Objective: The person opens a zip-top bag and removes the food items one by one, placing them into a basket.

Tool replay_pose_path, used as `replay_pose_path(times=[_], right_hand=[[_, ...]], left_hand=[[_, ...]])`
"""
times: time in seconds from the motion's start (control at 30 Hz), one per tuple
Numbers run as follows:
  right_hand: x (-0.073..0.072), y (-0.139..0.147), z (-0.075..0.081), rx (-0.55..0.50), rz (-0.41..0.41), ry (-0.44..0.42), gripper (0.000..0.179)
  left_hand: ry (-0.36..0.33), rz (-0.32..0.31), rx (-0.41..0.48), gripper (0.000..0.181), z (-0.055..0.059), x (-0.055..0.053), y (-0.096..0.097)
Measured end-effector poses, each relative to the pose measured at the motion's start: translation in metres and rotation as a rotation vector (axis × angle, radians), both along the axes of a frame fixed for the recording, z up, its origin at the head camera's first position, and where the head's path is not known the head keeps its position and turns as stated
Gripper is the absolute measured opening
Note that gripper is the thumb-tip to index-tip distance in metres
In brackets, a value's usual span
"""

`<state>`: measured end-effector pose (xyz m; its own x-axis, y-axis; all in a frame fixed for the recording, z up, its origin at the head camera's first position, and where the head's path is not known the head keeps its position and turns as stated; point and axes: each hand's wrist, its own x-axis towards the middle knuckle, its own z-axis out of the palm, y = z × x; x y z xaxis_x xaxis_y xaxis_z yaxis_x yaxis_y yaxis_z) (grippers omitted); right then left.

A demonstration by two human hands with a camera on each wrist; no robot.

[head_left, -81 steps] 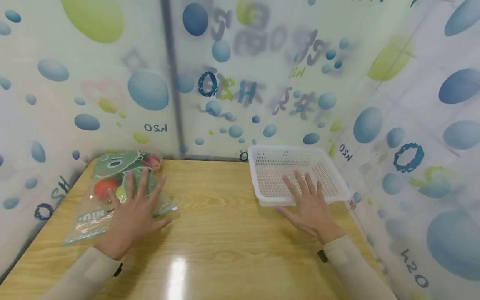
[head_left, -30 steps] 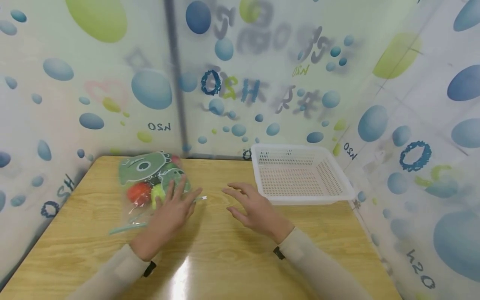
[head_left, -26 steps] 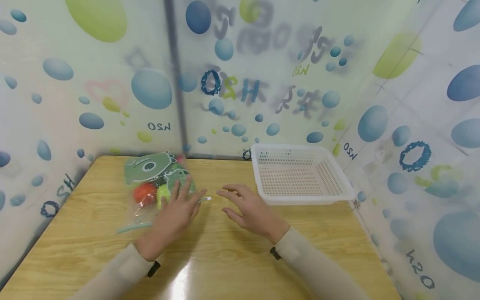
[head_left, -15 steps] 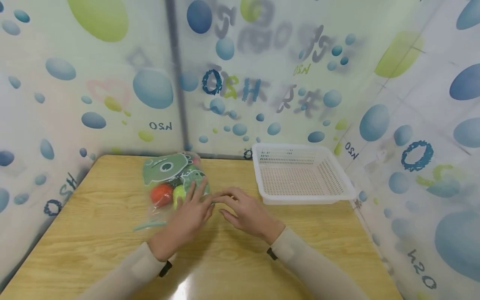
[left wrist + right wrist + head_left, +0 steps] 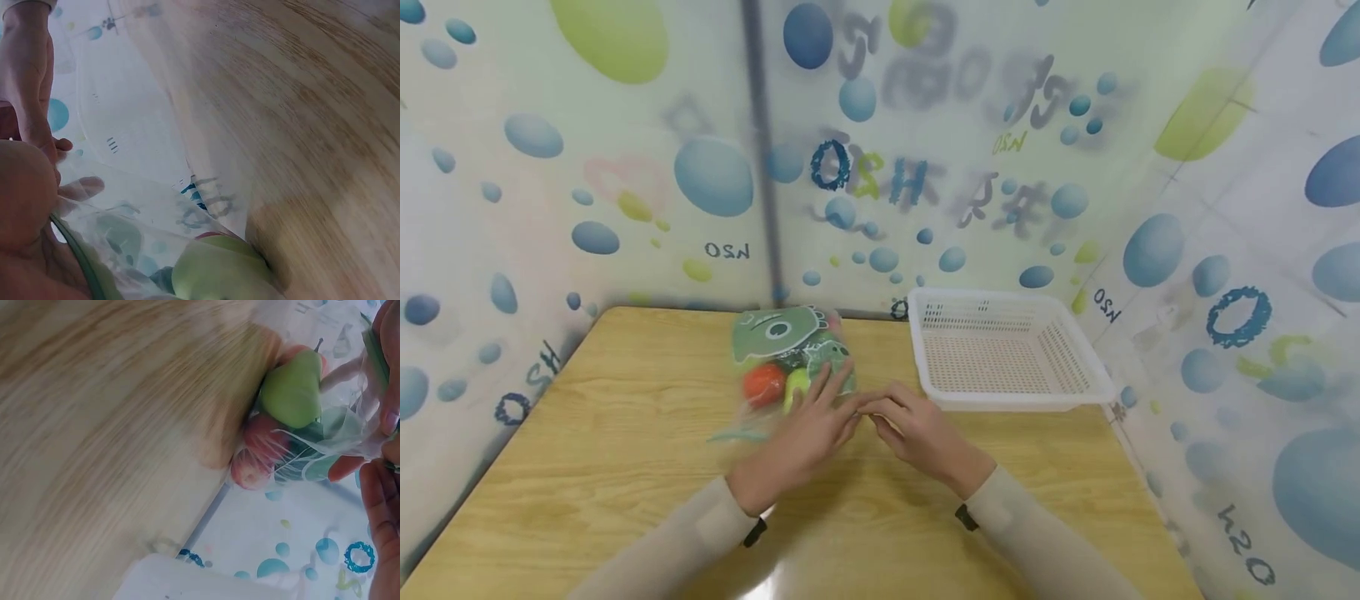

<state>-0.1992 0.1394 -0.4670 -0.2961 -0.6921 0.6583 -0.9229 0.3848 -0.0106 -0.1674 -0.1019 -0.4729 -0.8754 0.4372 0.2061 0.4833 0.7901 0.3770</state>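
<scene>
While the left hand [image 5: 807,436] pinches the zip edge [image 5: 375,353] of the bag [image 5: 793,346], apparently to steady it | right hand [image 5: 927,437] pinches that edge's end | bag lies on counter [image 5: 647,400], left of frame centre

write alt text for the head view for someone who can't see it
A person's left hand and right hand meet at the right edge of a clear plastic bag printed with a green cartoon, with red fruit and green fruit inside. The bag rests on a wooden table, left of a white basket, before patterned walls.
</scene>
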Motion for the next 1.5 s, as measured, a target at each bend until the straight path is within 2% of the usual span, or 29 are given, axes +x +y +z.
replay_pose_path(times=[0.13, 0.23, 0.37, 0.5, 0.6, 0.77, 0.9, 1.0, 1.23, 1.5], right_hand=[[0.003, 0.007, 0.001, -0.008, 0.000, 0.025, 0.040], [0.004, 0.013, 0.000, -0.016, -0.006, 0.003, 0.042], [0.005, 0.018, -0.003, -0.058, -0.010, -0.100, 0.043], [0.006, 0.019, -0.004, -0.100, -0.030, -0.214, 0.035], [0.006, 0.018, -0.004, -0.111, -0.038, -0.259, 0.029], [0.005, 0.013, -0.003, -0.113, -0.035, -0.289, 0.022], [0.004, 0.008, -0.001, -0.115, -0.023, -0.280, 0.020], [0.002, 0.005, -0.001, -0.113, -0.020, -0.269, 0.021], [-0.001, 0.003, 0.001, -0.116, -0.030, -0.246, 0.018], [-0.001, 0.002, 0.004, -0.142, -0.007, -0.263, 0.015]], left_hand=[[-0.008, -0.042, 0.008, 0.044, -0.002, -0.004, 0.004], [0.002, -0.067, 0.010, 0.045, -0.003, -0.006, 0.006], [0.033, -0.094, 0.024, 0.044, -0.002, -0.007, 0.005], [0.059, -0.109, 0.051, 0.042, -0.001, -0.004, 0.002], [0.126, -0.104, 0.069, 0.042, 0.001, -0.001, -0.001], [0.309, -0.092, 0.112, 0.045, 0.006, 0.003, -0.001], [0.433, -0.102, 0.173, 0.034, 0.009, 0.003, 0.002], [0.486, -0.098, 0.203, 0.024, 0.010, 0.004, 0.003], [0.484, -0.099, 0.253, 0.017, 0.011, 0.006, 0.005], [0.507, -0.081, 0.222, 0.020, 0.009, 0.005, 0.006]])
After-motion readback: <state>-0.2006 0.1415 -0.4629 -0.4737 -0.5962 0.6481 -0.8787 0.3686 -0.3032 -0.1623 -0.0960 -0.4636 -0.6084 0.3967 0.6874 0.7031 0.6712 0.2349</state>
